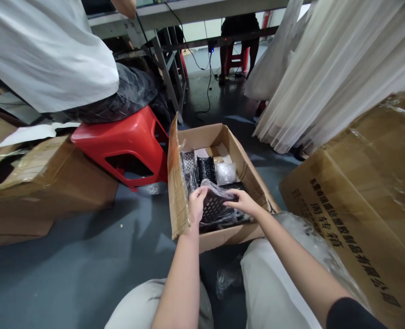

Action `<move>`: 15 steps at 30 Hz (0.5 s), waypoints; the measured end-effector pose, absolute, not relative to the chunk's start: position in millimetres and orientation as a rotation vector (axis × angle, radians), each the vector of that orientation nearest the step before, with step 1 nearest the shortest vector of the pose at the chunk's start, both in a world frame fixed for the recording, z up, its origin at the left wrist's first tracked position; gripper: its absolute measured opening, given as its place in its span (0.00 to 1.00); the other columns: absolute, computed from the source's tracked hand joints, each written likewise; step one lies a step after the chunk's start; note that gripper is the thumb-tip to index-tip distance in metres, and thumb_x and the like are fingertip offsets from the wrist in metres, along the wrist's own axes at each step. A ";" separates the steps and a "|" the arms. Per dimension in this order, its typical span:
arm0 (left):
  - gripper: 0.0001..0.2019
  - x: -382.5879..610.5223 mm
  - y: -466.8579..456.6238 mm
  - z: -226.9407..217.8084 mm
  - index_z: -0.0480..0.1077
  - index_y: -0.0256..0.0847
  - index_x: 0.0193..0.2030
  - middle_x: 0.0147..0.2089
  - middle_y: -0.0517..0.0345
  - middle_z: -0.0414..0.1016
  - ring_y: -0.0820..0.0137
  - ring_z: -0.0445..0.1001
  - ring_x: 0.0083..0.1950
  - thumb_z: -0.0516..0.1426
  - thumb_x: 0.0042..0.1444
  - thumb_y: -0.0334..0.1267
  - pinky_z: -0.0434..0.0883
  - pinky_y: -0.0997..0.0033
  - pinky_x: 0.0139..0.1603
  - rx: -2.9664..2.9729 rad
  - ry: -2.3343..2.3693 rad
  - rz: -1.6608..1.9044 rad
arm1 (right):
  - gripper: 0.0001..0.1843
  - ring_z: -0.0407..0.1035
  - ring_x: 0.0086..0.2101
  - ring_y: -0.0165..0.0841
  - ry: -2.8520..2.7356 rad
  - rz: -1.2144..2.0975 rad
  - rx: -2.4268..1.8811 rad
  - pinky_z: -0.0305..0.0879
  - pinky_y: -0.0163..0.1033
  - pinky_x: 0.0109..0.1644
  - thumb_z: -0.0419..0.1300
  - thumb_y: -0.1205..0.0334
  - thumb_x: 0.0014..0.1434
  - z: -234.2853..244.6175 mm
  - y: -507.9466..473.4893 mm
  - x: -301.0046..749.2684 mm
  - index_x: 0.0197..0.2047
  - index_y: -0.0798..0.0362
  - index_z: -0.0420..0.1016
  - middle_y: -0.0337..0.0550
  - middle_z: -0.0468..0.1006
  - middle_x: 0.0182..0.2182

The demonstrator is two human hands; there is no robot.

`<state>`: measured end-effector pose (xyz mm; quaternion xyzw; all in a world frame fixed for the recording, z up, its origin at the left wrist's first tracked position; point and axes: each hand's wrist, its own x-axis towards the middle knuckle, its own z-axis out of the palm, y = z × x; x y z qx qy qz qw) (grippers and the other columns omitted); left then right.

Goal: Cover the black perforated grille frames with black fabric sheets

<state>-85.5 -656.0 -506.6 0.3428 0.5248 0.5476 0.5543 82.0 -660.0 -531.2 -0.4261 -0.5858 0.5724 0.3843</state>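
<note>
Between my hands is a black perforated part (213, 206) in a clear plastic bag (212, 184), over the near end of an open cardboard box (238, 235). My left hand (197, 204) pinches the bag at its left edge, close to the box's raised flap. At the bag's right side is my right hand (242, 202), thumb and fingers closed on the plastic. Deeper in the box lie another black perforated part (206, 170), a bagged one (188, 162) by the left wall and a white wrapped bundle (226, 173).
A person in a white shirt (51, 55) sits on a red stool (120, 137) at left, beside a cardboard carton (51, 183). At right stands a large printed carton (366, 183) below pale hanging sheeting (339, 68). Cables (209, 91) trail under the workbench (195, 13).
</note>
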 end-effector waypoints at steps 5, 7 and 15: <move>0.12 -86.3 -654.8 -496.5 0.66 0.40 0.34 0.36 0.57 0.74 0.71 0.71 0.39 0.56 0.45 0.44 0.65 0.71 0.40 0.571 1.076 1.366 | 0.18 0.67 0.29 0.28 -1.067 1.637 -0.960 0.62 0.35 0.37 0.67 0.66 0.34 -537.1 -661.3 70.3 0.33 0.55 0.70 0.36 0.74 0.27; 0.13 -89.8 -657.1 -494.3 0.64 0.43 0.39 0.41 0.55 0.72 0.71 0.70 0.42 0.54 0.47 0.45 0.66 0.71 0.39 0.519 1.135 1.344 | 0.15 0.67 0.28 0.27 -0.828 1.621 -0.914 0.63 0.34 0.36 0.66 0.66 0.35 -536.0 -660.3 66.4 0.30 0.54 0.70 0.34 0.74 0.26; 0.14 -77.9 -674.3 -500.8 0.67 0.35 0.32 0.39 0.47 0.72 0.64 0.72 0.40 0.57 0.44 0.45 0.66 0.63 0.42 0.667 1.252 0.882 | 0.09 0.69 0.30 0.25 -0.141 1.423 -0.661 0.65 0.33 0.37 0.62 0.66 0.42 -527.3 -647.0 59.4 0.31 0.48 0.69 0.30 0.75 0.27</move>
